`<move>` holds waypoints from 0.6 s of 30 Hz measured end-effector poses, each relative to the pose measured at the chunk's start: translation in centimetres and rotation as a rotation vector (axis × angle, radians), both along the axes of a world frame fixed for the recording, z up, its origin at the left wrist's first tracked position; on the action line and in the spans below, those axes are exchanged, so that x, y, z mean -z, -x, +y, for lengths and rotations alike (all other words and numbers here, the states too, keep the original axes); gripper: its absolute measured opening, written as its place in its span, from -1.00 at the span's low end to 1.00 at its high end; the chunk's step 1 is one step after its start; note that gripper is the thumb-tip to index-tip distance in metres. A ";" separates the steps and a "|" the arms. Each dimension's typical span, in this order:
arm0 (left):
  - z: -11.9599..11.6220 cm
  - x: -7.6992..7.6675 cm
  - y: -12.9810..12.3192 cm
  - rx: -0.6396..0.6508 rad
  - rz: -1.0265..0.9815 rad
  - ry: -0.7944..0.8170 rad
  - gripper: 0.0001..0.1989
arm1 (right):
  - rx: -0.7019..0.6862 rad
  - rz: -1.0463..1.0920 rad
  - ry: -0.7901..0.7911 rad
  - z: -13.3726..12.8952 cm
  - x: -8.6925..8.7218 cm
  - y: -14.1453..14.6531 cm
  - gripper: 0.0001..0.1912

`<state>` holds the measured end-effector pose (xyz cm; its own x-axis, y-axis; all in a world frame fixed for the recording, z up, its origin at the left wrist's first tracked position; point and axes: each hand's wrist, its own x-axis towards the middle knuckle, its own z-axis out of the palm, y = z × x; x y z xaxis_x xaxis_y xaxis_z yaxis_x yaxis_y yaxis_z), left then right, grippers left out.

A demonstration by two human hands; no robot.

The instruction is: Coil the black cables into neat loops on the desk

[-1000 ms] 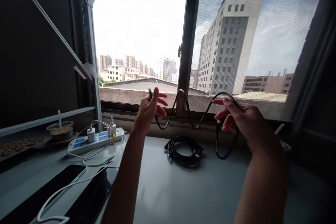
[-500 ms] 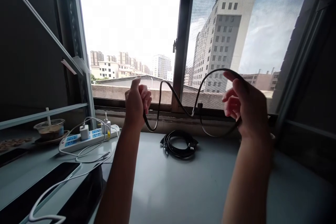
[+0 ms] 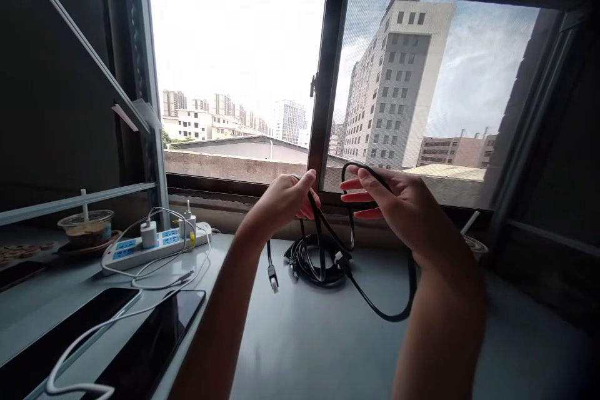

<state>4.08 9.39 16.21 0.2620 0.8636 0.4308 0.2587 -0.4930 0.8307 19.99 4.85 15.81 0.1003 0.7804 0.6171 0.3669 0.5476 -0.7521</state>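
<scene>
A black cable hangs in loops between my two hands above the table. My left hand is closed around part of it, the thumb pressed on top. One cable end, a dark plug with a light metal tip, dangles below the left hand. My right hand has its fingers loosely stretched, with the cable running between thumb and fingers. Below the right hand a long loop drops, and the other plug hangs in front of a coiled bundle of black cable on the table.
At the left stand a white power strip with chargers and a white cable, plus a lidded drink cup. Two dark phone-like slabs lie nearer me. Another cup is partly behind my right arm. A window rises behind the table.
My hands have come closer together and lower, the left moving right and the right moving left. The cable between them now hangs in tighter loops, with both plugs showing.
</scene>
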 end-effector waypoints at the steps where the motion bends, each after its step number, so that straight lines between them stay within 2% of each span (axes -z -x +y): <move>1: -0.1 0.0 0.0 0.012 -0.005 -0.042 -0.51 | 0.002 0.007 0.021 0.0 0.0 0.0 -0.61; 4: -0.3 0.2 -0.2 0.073 -0.032 -0.162 -0.57 | -0.068 0.034 0.131 0.5 0.1 -0.1 -0.54; 8: -0.2 0.5 -1.0 0.132 -0.056 -0.208 -0.51 | -0.190 0.030 0.250 1.8 0.3 -0.1 -0.51; 13: 0.9 1.3 -2.1 0.258 -0.021 -0.161 -0.43 | -0.246 -0.001 0.233 3.8 0.8 0.3 -0.50; 18: 2.3 2.0 -2.4 0.213 -0.066 -0.204 -0.40 | -0.255 -0.133 0.198 4.0 0.8 0.3 -0.54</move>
